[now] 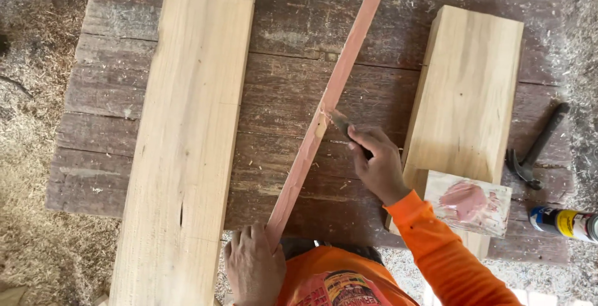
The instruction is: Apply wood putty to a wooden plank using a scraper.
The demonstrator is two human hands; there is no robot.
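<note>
On the weathered plank surface (112,94), a long pale wooden board (187,131) lies at the left and a short pale wooden block (467,88) at the right, a thin reddish wooden strip (324,103) slanting between them. Right of the block lie a dark claw hammer (536,147) and a cylindrical can (564,224).

Single view, head-worn camera. It is looking almost straight down from above the person's chest, facing the worn plank tabletop (349,44), with the orange shirt (339,281) cutting into the near edge of frame. It is sitting close: the tabletop is filling most of the width, and sawdust-covered ground (37,175) is showing only at the left, right and far margins. The far table edge is lying at the top of frame. No second view is sharing this scene.
</note>
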